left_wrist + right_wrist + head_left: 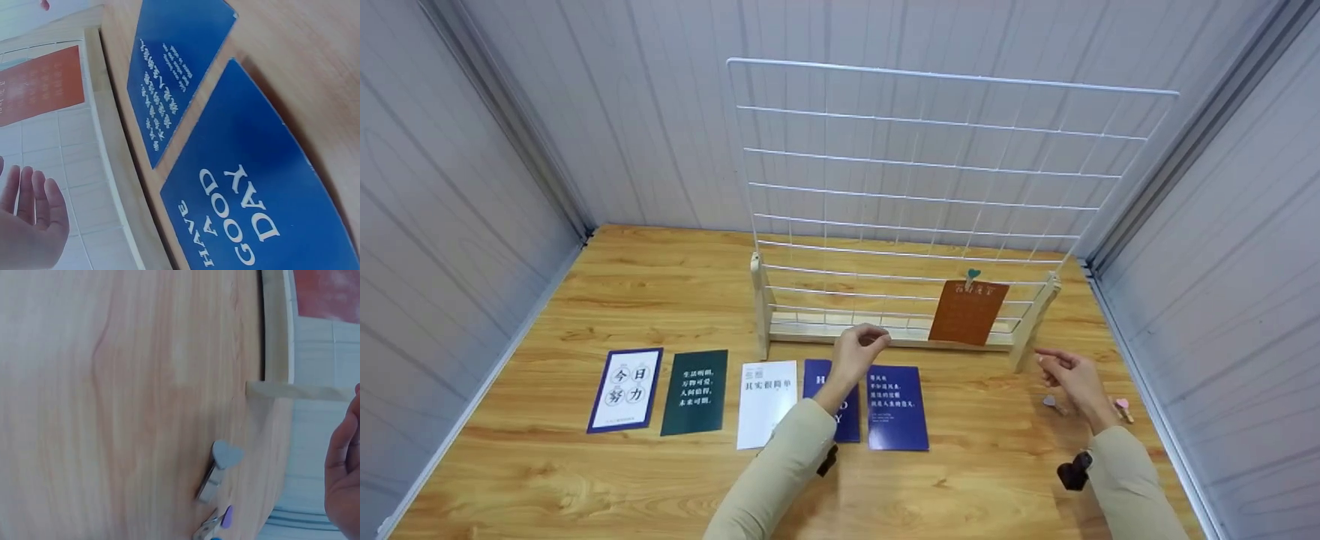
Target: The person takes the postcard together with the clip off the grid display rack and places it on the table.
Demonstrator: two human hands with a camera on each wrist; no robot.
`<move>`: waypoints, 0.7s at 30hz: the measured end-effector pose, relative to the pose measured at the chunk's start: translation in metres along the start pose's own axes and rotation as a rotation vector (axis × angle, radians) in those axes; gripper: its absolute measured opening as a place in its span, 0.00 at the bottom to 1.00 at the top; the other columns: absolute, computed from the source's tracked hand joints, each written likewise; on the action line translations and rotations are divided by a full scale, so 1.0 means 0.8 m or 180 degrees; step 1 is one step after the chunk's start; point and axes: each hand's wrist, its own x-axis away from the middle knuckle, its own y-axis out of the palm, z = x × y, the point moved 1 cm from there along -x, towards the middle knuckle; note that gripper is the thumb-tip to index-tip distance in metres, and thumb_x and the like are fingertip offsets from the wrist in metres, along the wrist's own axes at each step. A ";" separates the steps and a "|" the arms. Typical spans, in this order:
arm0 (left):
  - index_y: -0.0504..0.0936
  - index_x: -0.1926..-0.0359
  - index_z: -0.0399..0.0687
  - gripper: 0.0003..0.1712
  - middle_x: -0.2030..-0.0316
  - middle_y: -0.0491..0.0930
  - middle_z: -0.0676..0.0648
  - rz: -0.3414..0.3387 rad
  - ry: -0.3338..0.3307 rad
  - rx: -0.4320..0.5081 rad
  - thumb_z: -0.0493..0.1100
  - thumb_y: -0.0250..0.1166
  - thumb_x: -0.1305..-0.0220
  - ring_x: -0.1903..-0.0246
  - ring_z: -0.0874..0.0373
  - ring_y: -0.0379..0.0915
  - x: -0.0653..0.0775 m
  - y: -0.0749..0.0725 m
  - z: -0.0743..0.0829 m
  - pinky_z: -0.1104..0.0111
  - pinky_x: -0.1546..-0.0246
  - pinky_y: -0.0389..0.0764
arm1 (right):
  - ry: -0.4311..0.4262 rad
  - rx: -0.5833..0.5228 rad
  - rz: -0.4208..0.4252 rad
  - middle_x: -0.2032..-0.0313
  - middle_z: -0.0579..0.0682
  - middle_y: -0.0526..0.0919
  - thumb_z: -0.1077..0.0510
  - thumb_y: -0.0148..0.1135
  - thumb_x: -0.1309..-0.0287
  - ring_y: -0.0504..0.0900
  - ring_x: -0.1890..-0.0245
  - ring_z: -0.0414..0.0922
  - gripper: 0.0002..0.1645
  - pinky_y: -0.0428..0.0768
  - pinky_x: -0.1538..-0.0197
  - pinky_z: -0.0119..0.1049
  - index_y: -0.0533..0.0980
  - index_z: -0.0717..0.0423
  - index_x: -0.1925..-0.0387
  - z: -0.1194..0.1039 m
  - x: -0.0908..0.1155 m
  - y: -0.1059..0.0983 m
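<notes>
My left hand (856,358) hovers over the blue "HAVE A GOOD DAY" card (242,185), close to the wooden base of a white wire grid rack (930,199). In the left wrist view its fingers (39,197) are relaxed, with nothing held. A brown-orange card (969,315) hangs on the grid under a teal heart clip (973,274). Off the rack's right foot, my right hand (1072,381) is raised with loosely bent fingers, and no thing shows in it. Below it on the table lie a grey heart clip (226,454) and a pink heart clip (1123,406).
In a row before the rack lie a purple-bordered card (625,391), a dark green card (694,393), a white card (766,390) and another blue card (898,435). In the right wrist view a purple-topped clip (226,517) lies near the grey one. Panelled walls border the wooden table (547,480).
</notes>
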 end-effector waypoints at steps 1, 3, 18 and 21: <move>0.81 0.67 0.38 0.08 0.73 0.80 0.50 -0.0009 -0.0002 0.0054 0.40 0.63 0.46 0.73 0.61 0.74 -0.001 0.000 0.001 0.72 0.70 0.74 | -0.0035 0.0029 0.0021 0.72 0.56 0.79 0.47 0.59 0.47 0.76 0.77 0.41 0.25 0.77 0.75 0.33 0.74 0.60 0.52 0.005 -0.005 0.000; 0.81 0.67 0.38 0.08 0.72 0.79 0.49 -0.0019 0.0004 0.0171 0.39 0.63 0.46 0.72 0.61 0.74 -0.003 0.001 0.003 0.72 0.69 0.74 | -0.0046 0.0017 0.0116 0.73 0.56 0.78 0.46 0.60 0.49 0.76 0.78 0.42 0.25 0.77 0.75 0.34 0.75 0.59 0.53 0.013 -0.013 0.001; 0.79 0.60 0.37 0.12 0.66 0.78 0.47 -0.0154 -0.0066 0.0275 0.39 0.62 0.45 0.64 0.57 0.72 -0.016 0.009 0.023 0.71 0.68 0.74 | -0.0401 -0.0355 0.0223 0.75 0.58 0.77 0.50 0.61 0.49 0.76 0.79 0.46 0.22 0.76 0.78 0.35 0.75 0.56 0.53 0.025 -0.068 0.009; 0.79 0.59 0.36 0.13 0.64 0.78 0.46 -0.0209 -0.0063 0.0246 0.39 0.62 0.45 0.64 0.57 0.72 -0.021 0.014 0.027 0.71 0.67 0.73 | -0.0469 -0.0429 0.0232 0.76 0.60 0.76 0.51 0.62 0.50 0.76 0.79 0.46 0.21 0.77 0.78 0.35 0.76 0.57 0.55 0.023 -0.080 0.015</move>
